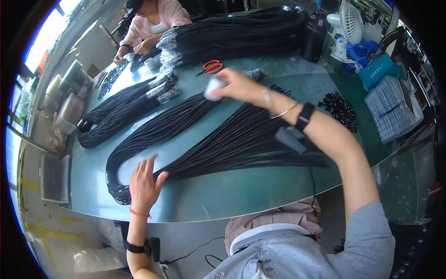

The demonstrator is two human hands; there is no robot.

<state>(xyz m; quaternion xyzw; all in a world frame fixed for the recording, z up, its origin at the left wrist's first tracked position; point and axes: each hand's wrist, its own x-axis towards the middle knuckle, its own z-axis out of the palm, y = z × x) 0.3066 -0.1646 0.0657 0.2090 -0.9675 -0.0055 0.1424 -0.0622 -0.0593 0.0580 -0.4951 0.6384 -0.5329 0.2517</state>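
A long bundle of black cables point(162, 122) lies bent in a U across the green table. Its near strands point(232, 135) fan out to the right. My left hand point(144, 185) rests at the near side of the bend, palm down, fingers spread, touching the cables. Over the far strands, my right hand point(239, 86) grips a small white roll point(214, 88), slightly blurred; its exact kind is unclear. The wrapped silver end point(255, 73) of a bundle shows just beyond that hand.
Red-handled scissors point(213, 67) lie beyond my right hand. Other cable bundles point(125, 104) fill the left and a large pile point(232, 32) the back, where a person point(155, 23) works. Right: small black parts point(339, 110), a dark bottle point(314, 37), a white fan point(349, 23).
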